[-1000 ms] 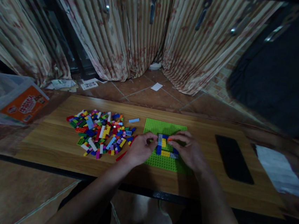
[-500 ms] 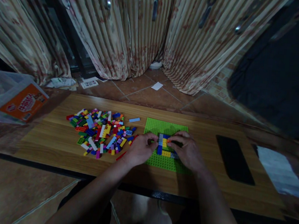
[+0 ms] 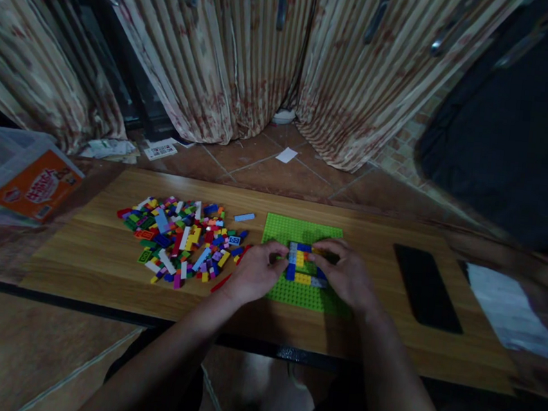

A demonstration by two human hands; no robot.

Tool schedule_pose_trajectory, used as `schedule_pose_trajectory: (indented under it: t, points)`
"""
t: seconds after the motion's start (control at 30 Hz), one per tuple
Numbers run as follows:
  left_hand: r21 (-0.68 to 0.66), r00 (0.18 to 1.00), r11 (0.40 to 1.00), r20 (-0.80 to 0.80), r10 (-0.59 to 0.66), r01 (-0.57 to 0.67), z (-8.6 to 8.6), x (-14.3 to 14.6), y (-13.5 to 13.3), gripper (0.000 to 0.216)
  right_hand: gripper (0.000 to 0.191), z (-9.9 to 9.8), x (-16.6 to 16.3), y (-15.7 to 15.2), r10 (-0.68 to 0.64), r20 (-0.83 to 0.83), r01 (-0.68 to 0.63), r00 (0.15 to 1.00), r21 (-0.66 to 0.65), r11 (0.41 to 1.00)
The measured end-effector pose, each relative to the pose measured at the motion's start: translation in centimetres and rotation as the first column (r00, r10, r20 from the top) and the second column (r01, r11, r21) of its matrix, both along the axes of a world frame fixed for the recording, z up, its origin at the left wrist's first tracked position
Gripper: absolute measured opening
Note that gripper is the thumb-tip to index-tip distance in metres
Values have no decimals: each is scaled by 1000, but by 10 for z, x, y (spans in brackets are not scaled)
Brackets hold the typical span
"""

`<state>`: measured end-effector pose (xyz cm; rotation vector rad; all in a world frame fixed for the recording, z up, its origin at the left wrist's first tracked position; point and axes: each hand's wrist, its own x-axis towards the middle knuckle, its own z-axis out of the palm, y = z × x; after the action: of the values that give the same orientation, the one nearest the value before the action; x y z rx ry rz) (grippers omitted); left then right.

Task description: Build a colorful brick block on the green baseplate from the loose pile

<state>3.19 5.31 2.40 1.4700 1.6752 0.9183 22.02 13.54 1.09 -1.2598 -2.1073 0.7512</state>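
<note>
Closest to me, both forearms reach in over the table's (image 3: 104, 260) near edge. The left hand (image 3: 254, 269) is where it was a second ago, fingers curled against the left side of the brick build (image 3: 300, 266). I cannot tell whether it pinches the build or only steadies it. The right hand (image 3: 345, 274) has changed. A second ago it held a small orange brick (image 3: 308, 256) at its fingertips just above the build. Now it has sunk, thumb and forefinger closed on that brick, which sits down among the blue and yellow rows. It looks seated or nearly so, though the fingers hide the join.

The build stands in the middle of the green baseplate (image 3: 296, 228), which has not shifted. To the left, the pile of loose bricks (image 3: 181, 238) looks undisturbed, a light-blue brick (image 3: 244, 217) lying alone just beyond it. A dark phone (image 3: 426, 286) lies to the right, with a white sheet (image 3: 511, 309) further out. At the far left there is a plastic bag (image 3: 15, 177), and beyond the table hang striped curtains (image 3: 230, 53).
</note>
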Motion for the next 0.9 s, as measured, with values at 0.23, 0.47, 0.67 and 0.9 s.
schedule_pose_trajectory:
  t: [0.23,0.47,0.67,0.9]
  points:
    - [-13,1000,1000,-19,-2,1,6,1,-1,23,34,-5,-5,1,-116,11,116,993,24,993]
    - [-27,999,1000,-47,11,-12,7,3,-2,24,32,-12,-13,0,-119,37,115,992,100,988]
    - [-8,999,1000,-46,8,-8,3,3,-2,24,33,-16,-14,0,-135,43,130,990,98,987]
    - [5,998,1000,-63,9,-9,2,6,-3,21,34,-18,-15,1,-144,21,142,989,71,987]
